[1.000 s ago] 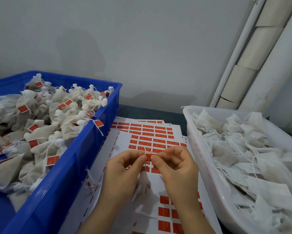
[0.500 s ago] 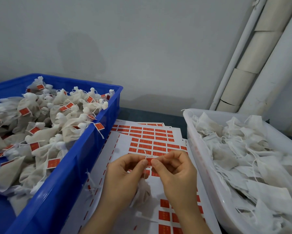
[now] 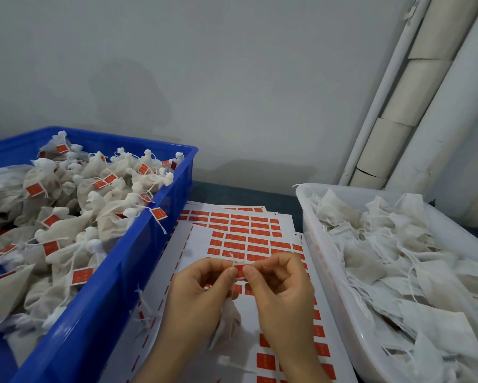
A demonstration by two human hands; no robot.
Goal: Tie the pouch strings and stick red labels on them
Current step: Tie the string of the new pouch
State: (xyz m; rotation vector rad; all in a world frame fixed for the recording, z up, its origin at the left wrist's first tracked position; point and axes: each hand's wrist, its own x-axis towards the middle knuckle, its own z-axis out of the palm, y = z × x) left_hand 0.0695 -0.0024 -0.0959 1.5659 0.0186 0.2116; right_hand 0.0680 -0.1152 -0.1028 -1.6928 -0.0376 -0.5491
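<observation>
My left hand [image 3: 197, 297] and my right hand [image 3: 280, 293] meet fingertip to fingertip above the sticker sheets. Between them they pinch a small red label [image 3: 241, 270] laid against a white pouch string [image 3: 233, 262] whose end pokes up above the fingers. The string's pouch [image 3: 228, 324] hangs below, mostly hidden between my palms. Beneath lie white sheets of red labels [image 3: 240, 239], several rows still filled.
A blue crate [image 3: 116, 272] on the left holds many tied pouches with red labels. A white translucent tub [image 3: 323, 261] on the right holds untied pouches. Loose string scraps [image 3: 146, 308] lie by the crate. A wall and white pipes [image 3: 392, 87] stand behind.
Both hands have stayed together at the label and string with only small finger shifts. The string end now sticks up more plainly above the fingertips.
</observation>
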